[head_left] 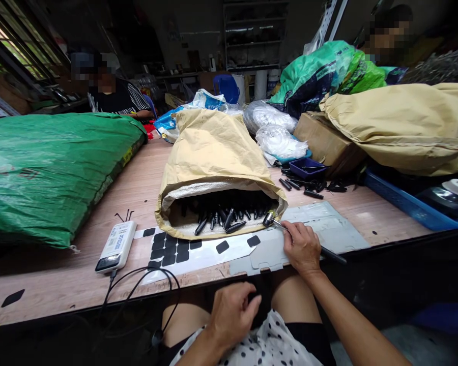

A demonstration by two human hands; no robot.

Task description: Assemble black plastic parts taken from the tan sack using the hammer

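My right hand (301,246) is closed around a small hammer (334,255). Its metal head points toward the sack opening, and its black handle sticks out past my palm. Over my lap, my left hand (234,310) is curled, thumb toward the fingers; a dark patch shows between them, and I cannot make out whether it is an object. In front of me lies a tan sack (217,147), its mouth facing me. Several black pen-like pieces (229,218) spill at its lip. Under the mouth is a white sheet with black rounded stickers (170,249).
A white power bank (116,246) with a black cable stands left. A big green sack (53,173) fills the left side. At right are a grey board (328,223), loose black pieces (313,194), a purple tray (307,166) and a blue basket (404,195). Two people sit beyond.
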